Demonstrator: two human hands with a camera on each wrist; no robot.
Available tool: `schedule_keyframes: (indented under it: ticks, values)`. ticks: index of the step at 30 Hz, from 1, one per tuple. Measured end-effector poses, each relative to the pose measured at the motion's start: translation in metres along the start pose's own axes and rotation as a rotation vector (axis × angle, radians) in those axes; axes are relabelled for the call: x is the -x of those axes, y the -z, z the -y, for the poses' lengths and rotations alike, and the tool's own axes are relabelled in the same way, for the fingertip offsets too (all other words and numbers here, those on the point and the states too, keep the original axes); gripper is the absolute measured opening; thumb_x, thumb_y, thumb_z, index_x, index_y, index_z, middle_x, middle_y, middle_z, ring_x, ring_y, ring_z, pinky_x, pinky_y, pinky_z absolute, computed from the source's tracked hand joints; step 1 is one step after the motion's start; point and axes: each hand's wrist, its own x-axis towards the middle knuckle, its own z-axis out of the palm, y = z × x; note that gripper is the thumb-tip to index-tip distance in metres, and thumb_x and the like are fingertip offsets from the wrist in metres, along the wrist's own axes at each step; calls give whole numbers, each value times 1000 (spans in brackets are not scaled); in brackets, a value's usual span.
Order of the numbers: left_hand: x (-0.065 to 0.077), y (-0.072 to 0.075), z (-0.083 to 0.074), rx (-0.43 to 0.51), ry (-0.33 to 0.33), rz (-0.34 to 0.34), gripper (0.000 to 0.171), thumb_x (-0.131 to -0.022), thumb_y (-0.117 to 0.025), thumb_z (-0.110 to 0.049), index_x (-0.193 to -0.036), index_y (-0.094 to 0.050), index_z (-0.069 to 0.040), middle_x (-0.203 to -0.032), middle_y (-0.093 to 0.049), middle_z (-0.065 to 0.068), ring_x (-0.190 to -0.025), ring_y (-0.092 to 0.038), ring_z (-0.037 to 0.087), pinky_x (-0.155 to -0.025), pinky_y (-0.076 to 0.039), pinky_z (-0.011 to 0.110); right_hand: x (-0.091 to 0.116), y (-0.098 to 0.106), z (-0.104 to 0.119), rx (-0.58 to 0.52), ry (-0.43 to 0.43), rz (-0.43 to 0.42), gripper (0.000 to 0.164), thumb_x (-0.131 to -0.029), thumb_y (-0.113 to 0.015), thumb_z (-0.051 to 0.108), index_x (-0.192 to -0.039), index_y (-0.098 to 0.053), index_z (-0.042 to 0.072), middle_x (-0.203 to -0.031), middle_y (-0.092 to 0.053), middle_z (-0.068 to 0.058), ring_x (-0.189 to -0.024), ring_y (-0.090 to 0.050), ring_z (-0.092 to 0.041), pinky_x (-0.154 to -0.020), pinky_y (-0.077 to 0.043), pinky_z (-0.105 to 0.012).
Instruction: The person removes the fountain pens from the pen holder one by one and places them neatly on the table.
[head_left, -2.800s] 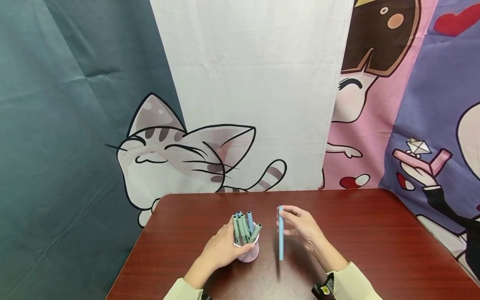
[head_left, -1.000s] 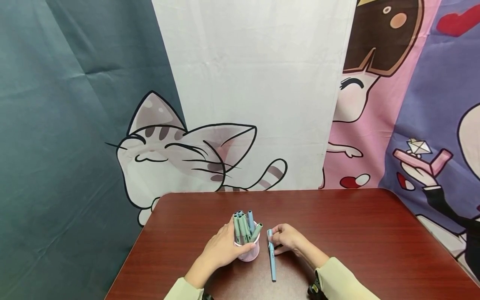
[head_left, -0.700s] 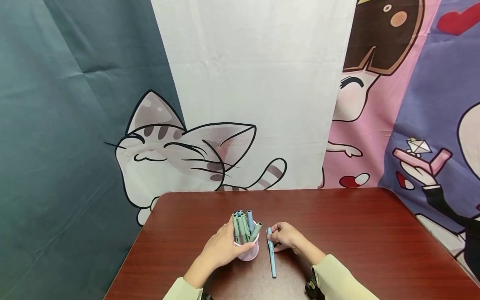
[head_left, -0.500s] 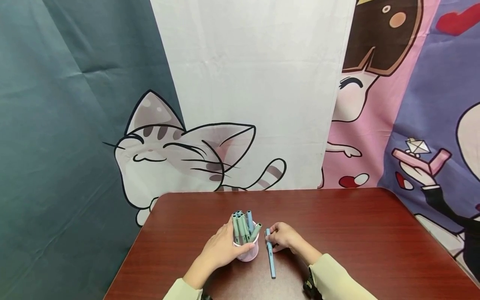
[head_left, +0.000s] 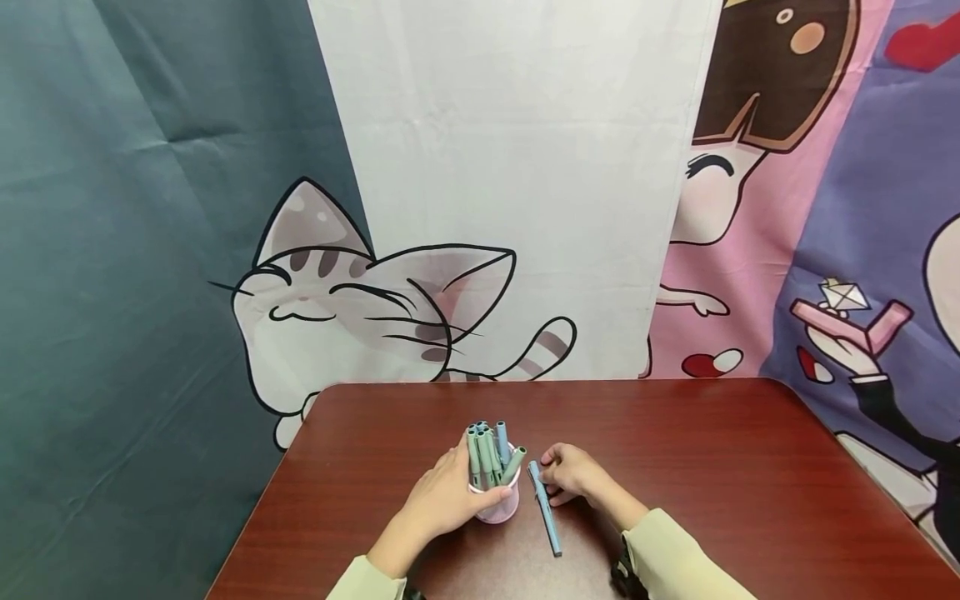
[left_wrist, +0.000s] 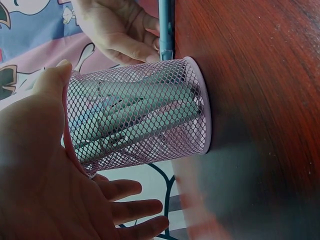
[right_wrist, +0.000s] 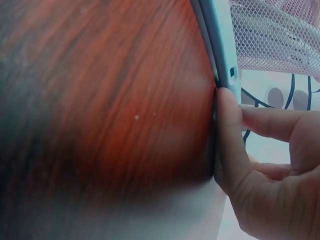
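Note:
My left hand (head_left: 442, 496) holds a pink mesh pen holder (left_wrist: 145, 110) near its rim, thumb on one side and fingers reaching round the other. Several green pens (head_left: 483, 457) and blue pens stand in the holder, one green pen leaning out to the right. A light blue capped pen (head_left: 546, 512) lies on the table just right of the holder, its far end angled slightly left. Beside that far end is my right hand (head_left: 573, 473); its thumb and index finger (right_wrist: 270, 122) are at the pen's end, the fingers fairly straight and touching it lightly.
The reddish-brown wooden table (head_left: 712, 467) runs back to a cloth backdrop (head_left: 510, 167) with a cartoon cat and figures. Dark wrist devices sit at both pale green cuffs (head_left: 682, 550).
My right hand has brought the upright blue pen down to the table, nearer the holder. Lately the pen's near end swung right and the fingertips drew off it slightly. My left hand has stayed put.

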Motion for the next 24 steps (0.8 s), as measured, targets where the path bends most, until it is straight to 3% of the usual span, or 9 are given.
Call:
schedule_keyframes:
  ticks: [7,14,24]
  values:
    - [-1,-2,0,11,-1,-3,119,-78,-66,-79,-159,-24,-3,-147,-52,16,-128,-55,31,-98,-49,54,1,2,0,32,14,30,25,-89,-67,1,-112,-59,-1,-87,-60,-12,-70,-63,-23,-55,-60,-36]
    - [2,0,1,15,10,15,122,-77,-65,-80,-160,-21,-2,-144,-54,16,-124,-56,29,-97,-49,53,3,0,-1,38,54,85,40,-86,-70,-2,-125,-63,3,-84,-60,-10,-68,-62,-21,-55,-60,-37]
    - [-1,-3,1,19,-7,-3,119,-78,-67,-78,-160,-23,-4,-143,-55,15,-123,-57,30,-94,-51,54,2,1,1,61,56,60,33,-84,-71,-4,-117,-66,1,-83,-61,-8,-67,-62,-19,-56,-60,-35]
